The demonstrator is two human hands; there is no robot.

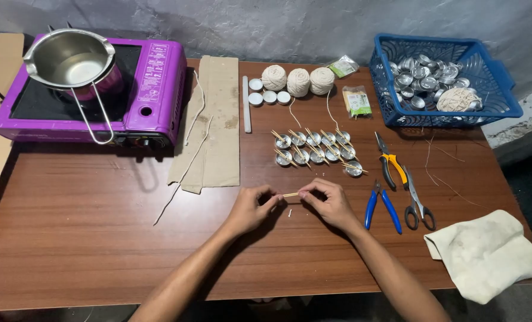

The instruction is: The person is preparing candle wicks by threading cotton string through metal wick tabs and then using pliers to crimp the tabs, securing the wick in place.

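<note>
Both my hands meet at the middle of the brown wooden table. My left hand and my right hand pinch the two ends of a thin wooden stick held level between them. A tiny light piece lies on the table just below the stick. Beyond the hands stand two rows of small metal cups, each with sticks laid across its rim.
A purple portable stove with a steel pot sits far left, cardboard and loose string beside it. Three twine balls, white wax cups, a blue basket of metal cups, pliers, blue pliers, scissors, a cloth.
</note>
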